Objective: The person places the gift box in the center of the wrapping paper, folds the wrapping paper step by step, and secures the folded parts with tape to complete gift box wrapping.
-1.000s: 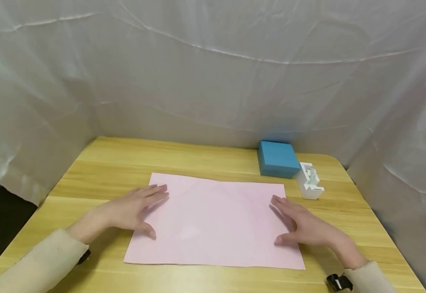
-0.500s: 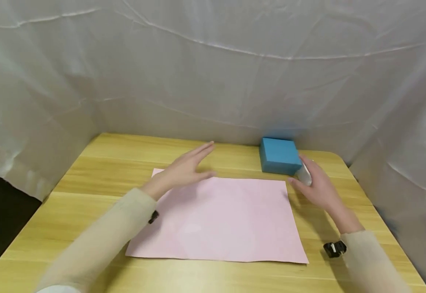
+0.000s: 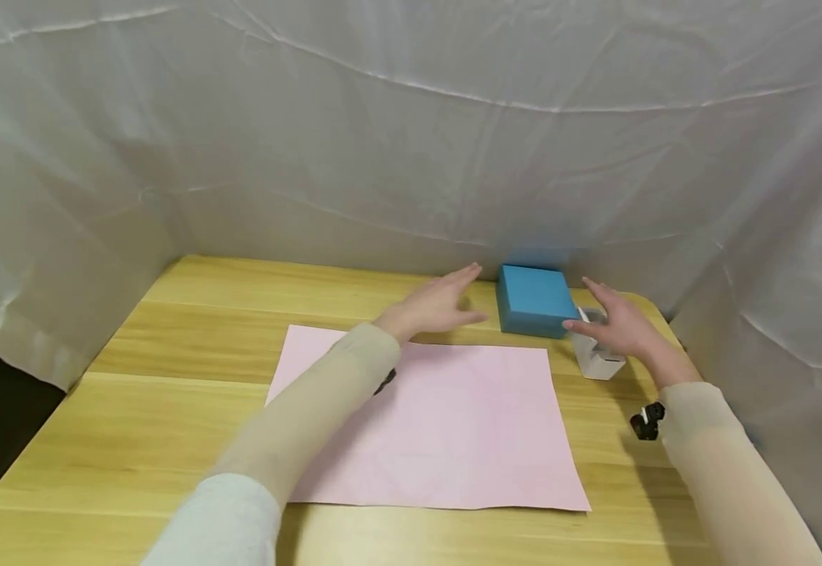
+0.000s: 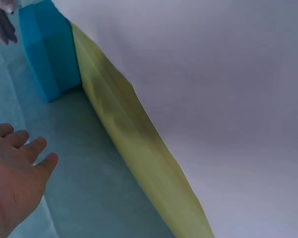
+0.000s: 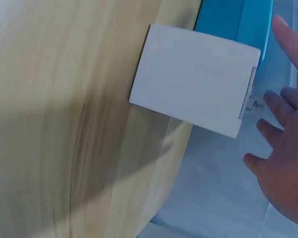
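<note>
A blue box [image 3: 537, 297] stands at the back right of the table. My left hand [image 3: 435, 305] hovers just to its left, fingers extended and thumb apart, holding nothing. On the other side, my right hand [image 3: 618, 324] is over a white block-like holder, seemingly a tape dispenser [image 3: 598, 365], and partly hides it. In the right wrist view the fingers [image 5: 273, 131] are spread beside the dispenser [image 5: 193, 77], with a gap between. A pink sheet [image 3: 460, 432] lies flat mid-table, partly covered by my left forearm.
The wooden table [image 3: 142, 440] has its back edge against a grey-white curtain [image 3: 383, 157], which also hangs at both sides. A dark area [image 3: 1, 424] shows past the table's left edge.
My left hand has left the pink sheet's left edge and moved right and back toward the blue box. My right hand went from the sheet's right edge to the dispenser and now sits above it.
</note>
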`<action>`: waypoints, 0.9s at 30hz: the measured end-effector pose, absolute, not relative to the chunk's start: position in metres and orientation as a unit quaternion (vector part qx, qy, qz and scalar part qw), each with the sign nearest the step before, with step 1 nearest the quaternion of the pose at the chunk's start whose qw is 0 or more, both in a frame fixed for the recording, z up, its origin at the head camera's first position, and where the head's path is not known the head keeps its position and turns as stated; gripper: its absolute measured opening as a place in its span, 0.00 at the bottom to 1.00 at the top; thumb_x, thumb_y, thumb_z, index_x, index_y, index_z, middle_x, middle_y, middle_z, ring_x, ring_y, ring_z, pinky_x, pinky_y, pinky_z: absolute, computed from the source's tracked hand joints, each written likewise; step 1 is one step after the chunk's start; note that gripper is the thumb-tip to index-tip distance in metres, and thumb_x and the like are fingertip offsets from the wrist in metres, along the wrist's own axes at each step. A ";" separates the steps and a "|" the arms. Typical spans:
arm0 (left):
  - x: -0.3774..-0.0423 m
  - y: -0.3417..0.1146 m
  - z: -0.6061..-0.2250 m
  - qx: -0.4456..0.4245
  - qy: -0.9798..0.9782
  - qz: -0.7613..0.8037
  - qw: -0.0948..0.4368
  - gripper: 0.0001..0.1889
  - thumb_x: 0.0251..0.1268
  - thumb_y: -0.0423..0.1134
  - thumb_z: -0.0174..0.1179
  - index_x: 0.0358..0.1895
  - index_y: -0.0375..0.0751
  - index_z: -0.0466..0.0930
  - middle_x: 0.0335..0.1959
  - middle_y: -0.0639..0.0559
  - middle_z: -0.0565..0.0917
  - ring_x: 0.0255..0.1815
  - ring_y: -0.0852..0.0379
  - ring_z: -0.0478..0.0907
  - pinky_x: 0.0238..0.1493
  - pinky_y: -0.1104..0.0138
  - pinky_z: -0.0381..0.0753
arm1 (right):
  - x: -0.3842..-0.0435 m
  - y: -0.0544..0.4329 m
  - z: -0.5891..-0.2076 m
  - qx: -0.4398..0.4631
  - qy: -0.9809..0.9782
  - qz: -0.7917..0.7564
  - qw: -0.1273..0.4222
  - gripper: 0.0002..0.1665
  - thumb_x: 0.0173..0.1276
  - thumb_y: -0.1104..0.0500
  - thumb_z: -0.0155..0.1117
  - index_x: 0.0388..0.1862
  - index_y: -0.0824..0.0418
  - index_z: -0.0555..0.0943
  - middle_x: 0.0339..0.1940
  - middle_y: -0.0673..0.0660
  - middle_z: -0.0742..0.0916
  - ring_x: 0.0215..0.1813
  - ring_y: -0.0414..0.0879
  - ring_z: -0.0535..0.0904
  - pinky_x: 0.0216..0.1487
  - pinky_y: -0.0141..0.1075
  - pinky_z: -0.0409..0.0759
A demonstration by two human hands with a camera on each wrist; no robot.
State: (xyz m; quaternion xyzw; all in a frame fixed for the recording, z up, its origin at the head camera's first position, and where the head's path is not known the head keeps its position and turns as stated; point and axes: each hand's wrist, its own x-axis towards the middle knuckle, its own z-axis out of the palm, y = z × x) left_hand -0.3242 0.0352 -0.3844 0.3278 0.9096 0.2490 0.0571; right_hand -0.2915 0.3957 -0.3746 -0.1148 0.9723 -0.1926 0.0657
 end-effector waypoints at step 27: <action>-0.322 0.128 -0.414 0.262 0.927 0.243 0.111 0.42 0.82 0.54 0.53 0.86 0.50 0.38 0.80 0.56 0.65 0.75 0.59 0.70 0.72 0.66 0.71 | -0.290 0.410 -0.385 -0.127 0.974 -0.166 0.083 0.55 0.76 0.38 0.62 0.87 0.60 0.46 0.82 0.78 0.54 0.76 0.81 0.55 0.69 0.74 0.59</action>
